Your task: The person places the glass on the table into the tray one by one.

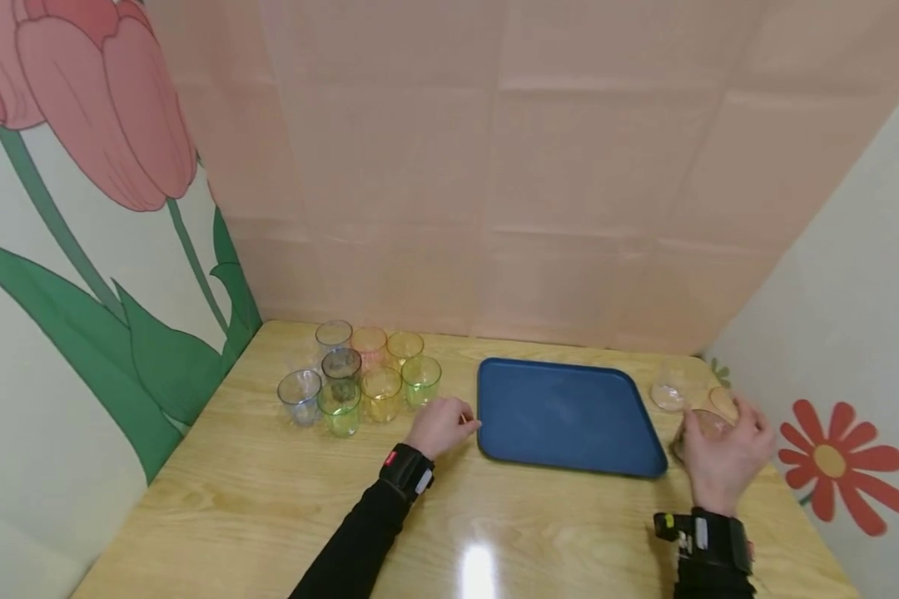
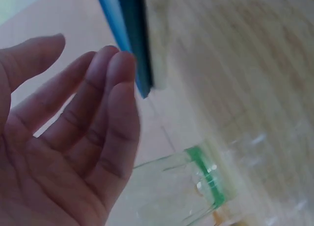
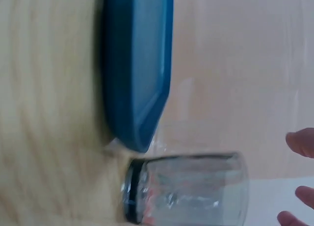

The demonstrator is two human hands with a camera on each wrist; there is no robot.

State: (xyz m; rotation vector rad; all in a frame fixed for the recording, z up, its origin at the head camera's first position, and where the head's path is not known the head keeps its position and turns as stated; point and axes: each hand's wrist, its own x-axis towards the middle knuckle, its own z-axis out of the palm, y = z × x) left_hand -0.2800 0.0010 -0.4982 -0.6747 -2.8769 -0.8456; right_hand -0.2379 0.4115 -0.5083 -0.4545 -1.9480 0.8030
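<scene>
My right hand (image 1: 727, 462) is over a dark-tinted glass (image 1: 709, 426) to the right of the blue tray (image 1: 569, 416). In the right wrist view, this glass (image 3: 194, 191) stands on its thick dark base, and the fingertips (image 3: 301, 142) are spread beyond its rim, apart from it. My left hand (image 1: 440, 426), fingers loosely bent and holding nothing, hovers by the tray's left edge. A green-based glass (image 2: 176, 187) shows beneath it in the left wrist view.
Several tinted glasses, among them a green one (image 1: 422, 383), a yellow one (image 1: 381, 395) and a blue one (image 1: 300, 399), stand grouped on the left of the wooden table (image 1: 554, 532). A clear glass (image 1: 668, 395) and an amber-tinted one (image 1: 722, 402) stand behind the right hand.
</scene>
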